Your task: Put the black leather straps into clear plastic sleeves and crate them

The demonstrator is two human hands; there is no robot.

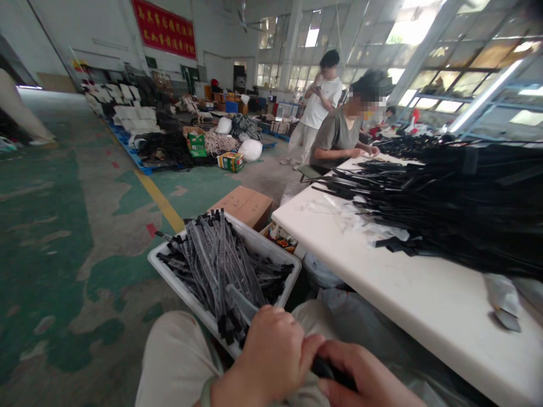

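Observation:
In front of my knees my left hand [275, 350] is closed, its fingers wrapped round a strip in a clear plastic sleeve [241, 302] that sticks out toward the bin. Close beside it on the right, my right hand [365, 370] pinches a dark black strip end [326, 367] between thumb and fingers. Whether both hands grip one and the same strip, I cannot tell. Just beyond them stands a white plastic bin [169, 274] heaped with black strips in clear sleeves [216, 249].
To the right is a white table [407, 305] bearing a large pile of black strips [466, 203] and a metal-tipped object [504, 308]. A cardboard box [241, 206] stands behind the bin. One co-worker [339, 138] sits at the table; another person [320, 99] stands behind.

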